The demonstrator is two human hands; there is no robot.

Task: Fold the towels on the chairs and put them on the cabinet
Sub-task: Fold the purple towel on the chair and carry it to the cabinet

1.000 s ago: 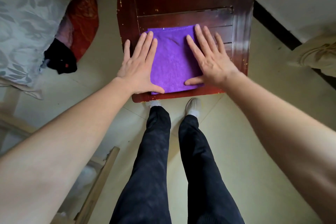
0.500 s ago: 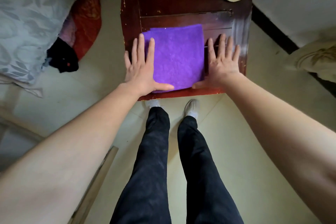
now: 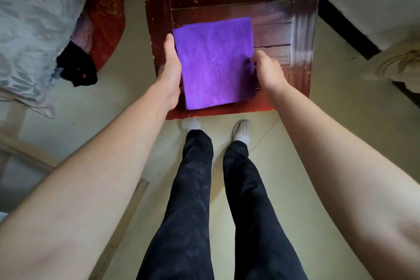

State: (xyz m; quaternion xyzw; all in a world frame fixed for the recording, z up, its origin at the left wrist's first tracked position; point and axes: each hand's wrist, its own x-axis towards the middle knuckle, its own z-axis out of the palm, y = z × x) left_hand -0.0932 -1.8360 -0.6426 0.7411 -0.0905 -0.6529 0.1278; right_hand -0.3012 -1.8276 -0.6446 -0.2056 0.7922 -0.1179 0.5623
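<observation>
Folded purple towel point(image 3: 216, 63) lies flat on the chair point(image 3: 302, 29) seat, long axis running away from us. It sits btwn our hands. Left hand point(image 3: 170, 70) grips the left edge, thumb along it, fingers hidden under. Right hand point(image 3: 269, 73) curls in, pinching the right edge. Both equally near, so a straight lift prob. comes next.
</observation>
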